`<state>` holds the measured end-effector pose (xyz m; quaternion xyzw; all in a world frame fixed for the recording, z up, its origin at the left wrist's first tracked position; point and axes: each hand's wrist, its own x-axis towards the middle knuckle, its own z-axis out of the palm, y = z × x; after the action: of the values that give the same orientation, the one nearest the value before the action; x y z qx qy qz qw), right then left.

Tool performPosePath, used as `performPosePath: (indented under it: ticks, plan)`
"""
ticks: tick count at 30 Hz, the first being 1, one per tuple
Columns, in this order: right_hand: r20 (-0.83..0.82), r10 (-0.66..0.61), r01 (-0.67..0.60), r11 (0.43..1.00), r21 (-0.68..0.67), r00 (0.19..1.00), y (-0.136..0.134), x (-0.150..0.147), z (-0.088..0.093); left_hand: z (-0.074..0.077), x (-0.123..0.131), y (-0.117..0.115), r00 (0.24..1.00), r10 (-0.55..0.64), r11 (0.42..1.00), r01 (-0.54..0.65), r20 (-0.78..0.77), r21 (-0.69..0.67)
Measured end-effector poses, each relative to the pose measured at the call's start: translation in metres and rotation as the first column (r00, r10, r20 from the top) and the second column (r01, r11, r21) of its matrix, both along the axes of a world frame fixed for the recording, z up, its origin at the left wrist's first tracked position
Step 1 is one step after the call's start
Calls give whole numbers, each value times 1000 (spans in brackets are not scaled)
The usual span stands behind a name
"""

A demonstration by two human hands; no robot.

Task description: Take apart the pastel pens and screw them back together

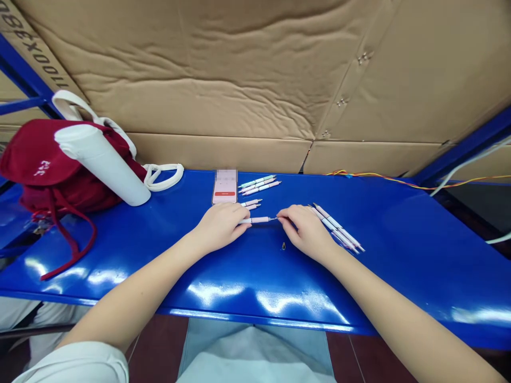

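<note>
My left hand (223, 226) is closed around a pink and white pen (260, 219), which lies level with its front end toward the right. At that end, my right hand (305, 229) pinches the thin tip of what looks like the pen's refill (275, 218); its far end is hidden. Below the right fingertips a small dark, cone-shaped pen tip (283, 246) rests on the blue table. Several pens (339, 227) lie side by side just right of my right hand. Two more pens (251, 203) are partly covered by my left hand.
Behind my hands lie another group of pens (259, 184) and a phone (225, 187) with a lit screen. On the left, a white bottle (104, 165) leans on a red bag (75, 170). The blue table (419, 255) meets a cardboard wall (223, 106); wires (379, 179) run along the back right.
</note>
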<state>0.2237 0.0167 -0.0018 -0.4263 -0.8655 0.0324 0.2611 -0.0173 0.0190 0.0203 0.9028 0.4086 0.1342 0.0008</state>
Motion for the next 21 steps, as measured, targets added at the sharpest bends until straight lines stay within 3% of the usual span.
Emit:
performPosePath:
  ticks: [13,18,21]
  plan:
    - [-54,58,-59,998,-32,997,-3,-5,0,0,3,-2,1000,-5,1000,5,-22,2]
    - [-209,75,-111,980,-167,975,-8,-10,2,0,4,-3,1000,-9,1000,10,-29,3]
    - [-208,24,-67,976,-205,978,-5,0,7,1,1,-1,1000,8,1000,-8,-13,8]
